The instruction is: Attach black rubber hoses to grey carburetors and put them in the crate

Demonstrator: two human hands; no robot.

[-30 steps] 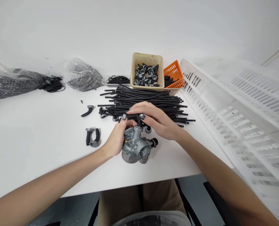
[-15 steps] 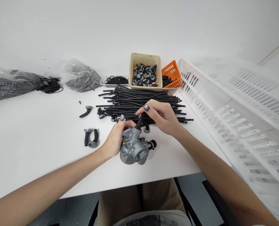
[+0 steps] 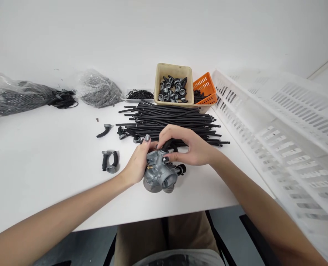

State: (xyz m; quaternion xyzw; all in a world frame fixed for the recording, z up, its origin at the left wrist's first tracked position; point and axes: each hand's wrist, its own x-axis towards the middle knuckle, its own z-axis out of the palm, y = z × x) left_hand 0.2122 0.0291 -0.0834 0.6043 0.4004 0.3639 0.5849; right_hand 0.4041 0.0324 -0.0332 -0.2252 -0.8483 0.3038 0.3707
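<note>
A grey metal carburetor (image 3: 158,170) is held over the front part of the white table, its round bore facing me. My left hand (image 3: 137,162) grips it from the left, thumb up, fingers mostly hidden behind the body. On its top neck sits a cap with a black rubber boot (image 3: 168,143), bent over to the right. My right hand (image 3: 190,145) closes around the base of this cap, thumb in front and fingers behind. Three loose caps with rubber boots lie to the left, among them a single one (image 3: 105,130) and a pair (image 3: 112,162).
Behind the hands lies a pile of black rubber hoses (image 3: 175,118). A cream bin (image 3: 158,83) of caps, an orange basket (image 3: 209,87) and a small tray of black rings (image 3: 139,94) stand beyond. Plastic bags (image 3: 97,90) lie back left; a white crate (image 3: 263,125) borders the right.
My right hand has moved down from the upper end of the rubber boot to its base. The boot, upright before, now bends over to the right. My left hand keeps its grip.
</note>
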